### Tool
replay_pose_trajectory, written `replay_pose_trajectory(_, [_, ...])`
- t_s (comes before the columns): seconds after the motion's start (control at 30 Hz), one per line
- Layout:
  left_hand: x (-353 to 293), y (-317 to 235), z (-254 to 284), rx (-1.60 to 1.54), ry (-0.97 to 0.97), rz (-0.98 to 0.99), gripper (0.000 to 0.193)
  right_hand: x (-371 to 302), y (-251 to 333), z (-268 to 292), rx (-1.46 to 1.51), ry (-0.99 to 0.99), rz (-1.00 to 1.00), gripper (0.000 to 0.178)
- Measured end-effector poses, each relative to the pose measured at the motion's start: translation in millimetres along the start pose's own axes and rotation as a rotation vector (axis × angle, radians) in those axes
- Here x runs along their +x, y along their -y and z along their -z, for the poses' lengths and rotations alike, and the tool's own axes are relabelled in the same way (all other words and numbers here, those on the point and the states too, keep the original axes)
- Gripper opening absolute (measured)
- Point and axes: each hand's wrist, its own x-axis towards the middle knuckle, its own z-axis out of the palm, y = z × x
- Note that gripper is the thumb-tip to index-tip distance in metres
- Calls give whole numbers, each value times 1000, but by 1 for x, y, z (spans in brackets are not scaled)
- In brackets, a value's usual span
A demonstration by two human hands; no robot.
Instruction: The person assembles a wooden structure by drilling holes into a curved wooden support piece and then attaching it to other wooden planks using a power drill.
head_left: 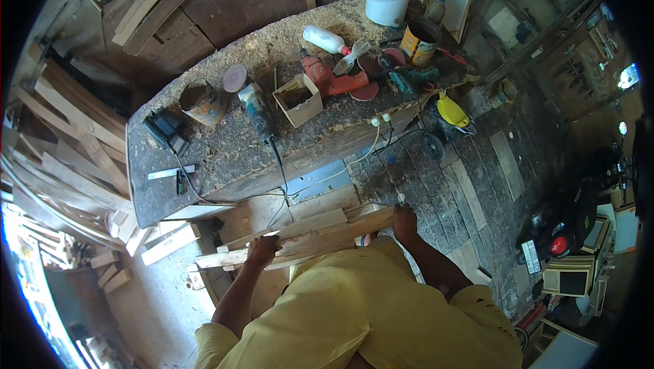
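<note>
Centrally, just ahead of a person in a yellow shirt point(381, 294), a long, narrow, pale wooden board point(334, 235) lies crosswise, slanting slightly up to the right. The person's hands are well apart, both clamped on the board: the left hand point(261, 251) grips it toward its left end, the right hand point(404, 222) grasps its right end. Other rough, light-brown planks point(310, 224) lie close along it; whether they touch it is hard to tell. Beyond stands a dark workbench with sawdust along its far side point(221, 161). On its top are a red power tool point(320, 75), a teal-and-grey corded grinder point(253, 105), a small open-topped box point(308, 111) and a white plastic bucket point(383, 7).
</note>
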Motion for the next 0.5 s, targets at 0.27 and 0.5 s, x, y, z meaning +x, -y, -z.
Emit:
replay_pose_trajectory(0.27, [-6, 5, -3, -148, -145, -23, 35, -1, 2, 9, 62, -14, 49, 20])
replay_pose_trajectory(0.5, [-9, 38, -50, -176, -367, -143, 12, -15, 11, 8, 105, -94, 93, 27])
